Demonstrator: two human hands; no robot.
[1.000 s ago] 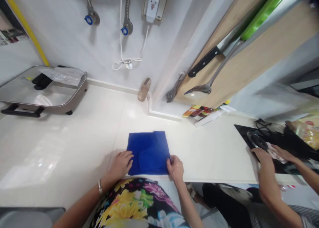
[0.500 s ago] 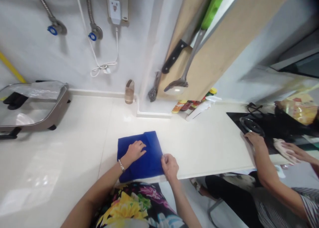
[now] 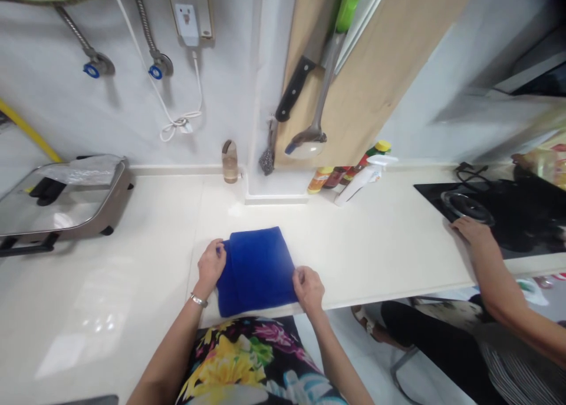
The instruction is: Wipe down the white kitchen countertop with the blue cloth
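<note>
A folded blue cloth (image 3: 259, 269) lies flat on the white counter (image 3: 145, 263) near its front edge. My left hand (image 3: 211, 265) sits at the cloth's left edge with fingers curled over that edge. At the cloth's near right corner my right hand (image 3: 308, 288) has its fingers closed on the corner. A bracelet shows on my left wrist.
Another person's hand (image 3: 472, 231) rests on the black stove top (image 3: 490, 213) at the right. An electric griddle (image 3: 62, 196) stands at the left. Sauce bottles and a spray bottle (image 3: 362, 175) stand by the wall. A knife (image 3: 292, 92) and ladle (image 3: 312, 137) hang above.
My left hand slid from the middle of the cloth to its left edge. The cloth looks smoother and squarer. The other person's second hand has left the view.
</note>
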